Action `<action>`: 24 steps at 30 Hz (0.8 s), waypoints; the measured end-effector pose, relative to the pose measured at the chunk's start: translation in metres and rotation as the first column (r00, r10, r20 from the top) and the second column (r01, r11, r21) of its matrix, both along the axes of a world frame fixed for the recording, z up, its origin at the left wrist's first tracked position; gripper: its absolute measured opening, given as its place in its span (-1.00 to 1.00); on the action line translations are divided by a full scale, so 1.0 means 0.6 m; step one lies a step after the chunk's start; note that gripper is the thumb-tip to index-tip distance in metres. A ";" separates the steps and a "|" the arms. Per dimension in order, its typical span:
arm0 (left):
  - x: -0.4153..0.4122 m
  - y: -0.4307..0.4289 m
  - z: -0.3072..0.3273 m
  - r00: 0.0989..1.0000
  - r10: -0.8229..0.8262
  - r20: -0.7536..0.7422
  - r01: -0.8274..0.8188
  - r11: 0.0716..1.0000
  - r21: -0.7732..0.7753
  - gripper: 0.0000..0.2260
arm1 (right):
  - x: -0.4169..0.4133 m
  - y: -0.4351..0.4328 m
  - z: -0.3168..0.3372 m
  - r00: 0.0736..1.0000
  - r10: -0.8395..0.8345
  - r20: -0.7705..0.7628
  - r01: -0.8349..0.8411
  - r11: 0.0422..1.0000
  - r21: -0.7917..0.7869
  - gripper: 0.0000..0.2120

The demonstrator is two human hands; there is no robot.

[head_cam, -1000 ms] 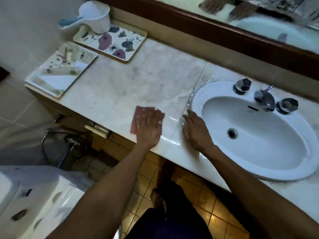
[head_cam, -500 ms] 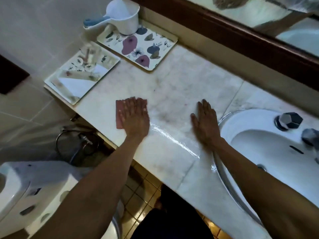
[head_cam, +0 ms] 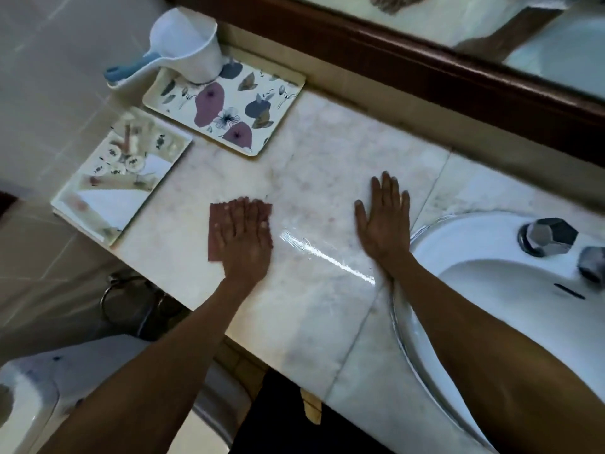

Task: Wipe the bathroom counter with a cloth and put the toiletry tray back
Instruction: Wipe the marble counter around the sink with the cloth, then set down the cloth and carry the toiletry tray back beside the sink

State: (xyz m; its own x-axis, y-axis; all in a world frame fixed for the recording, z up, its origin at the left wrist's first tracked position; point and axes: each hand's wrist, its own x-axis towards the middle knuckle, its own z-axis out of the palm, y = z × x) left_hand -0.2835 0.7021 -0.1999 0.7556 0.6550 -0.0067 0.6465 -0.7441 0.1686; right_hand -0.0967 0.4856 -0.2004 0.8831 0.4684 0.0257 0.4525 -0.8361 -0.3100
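My left hand [head_cam: 245, 237] presses flat on a reddish-brown cloth [head_cam: 215, 231] lying on the pale marble counter [head_cam: 327, 158]. A wet shiny streak [head_cam: 324, 257] runs to the right of the cloth. Flat on the counter beside the sink rim rests my right hand [head_cam: 383, 221], fingers spread, holding nothing. The toiletry tray [head_cam: 121, 172], with small packets and a folded white item, sits at the counter's left end, partly over the edge. A floral tray [head_cam: 229, 106] lies behind it by the wall.
A white scoop with a blue handle [head_cam: 183, 50] stands on the floral tray's far corner. The white sink [head_cam: 510, 290] with chrome taps [head_cam: 550, 237] is at the right. A wood-framed mirror [head_cam: 425, 57] runs along the back. A toilet [head_cam: 39, 398] stands below left.
My left hand slid the cloth leftward along the counter, leaving a wet streak. My right hand moved from the sink rim onto the marble. The view shifted left.
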 end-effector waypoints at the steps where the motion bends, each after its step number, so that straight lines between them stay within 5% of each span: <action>1: 0.025 -0.023 -0.001 0.999 0.042 0.014 -0.043 0.999 0.010 -0.53 | 0.000 0.000 -0.001 1.000 -0.003 0.002 0.003 1.000 0.000 -0.41; 6: 0.105 -0.125 -0.003 0.934 -0.352 0.061 0.350 0.936 0.048 -0.55 | 0.002 -0.001 -0.001 1.000 -0.022 -0.016 0.022 1.000 0.010 -0.42; 10: 0.187 -0.082 -0.005 0.900 -0.429 0.078 0.425 0.903 0.070 -0.55 | 0.000 -0.006 -0.007 1.000 -0.015 0.000 0.015 1.000 0.019 -0.46; 18: 0.312 0.005 0.000 0.844 -0.536 0.014 0.532 0.835 -0.143 -0.52 | 0.004 0.000 -0.003 0.999 -0.046 -0.024 0.048 0.997 0.067 -0.49; 22: 0.280 0.043 0.079 0.795 -0.546 0.264 0.605 0.682 -0.412 -0.61 | 0.006 0.038 0.023 0.975 -0.187 -0.121 0.207 0.963 0.173 -0.57; 24: 0.218 0.077 0.126 0.855 -0.426 0.297 0.518 0.738 -0.432 -0.68 | 0.004 0.078 0.059 0.970 -0.215 -0.115 0.239 0.929 0.283 -0.62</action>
